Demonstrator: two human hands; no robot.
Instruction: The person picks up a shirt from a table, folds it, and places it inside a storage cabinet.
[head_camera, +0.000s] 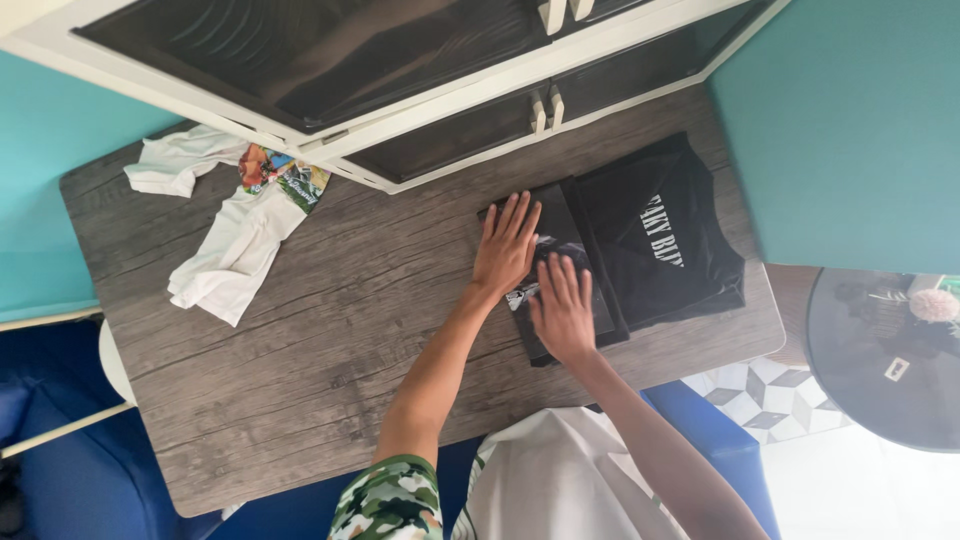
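Grey wood worktop (300, 330) under everything. White shirt (225, 245) crumpled well left of fingers. Folded black shirt (650, 240) just right of fingers. Smaller folded black garment (560, 290) — left hand (505, 245), right hand (562, 308) pressed flat on it, fingers spread.

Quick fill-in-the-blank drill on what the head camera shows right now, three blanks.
1. Both hands press flat on a folded garment whose colour is ____.
2. The left hand and right hand both have their fingers ____, gripping nothing.
3. The crumpled white shirt lies on the wooden table to the person's ____.

Missing words: black; spread open; left.
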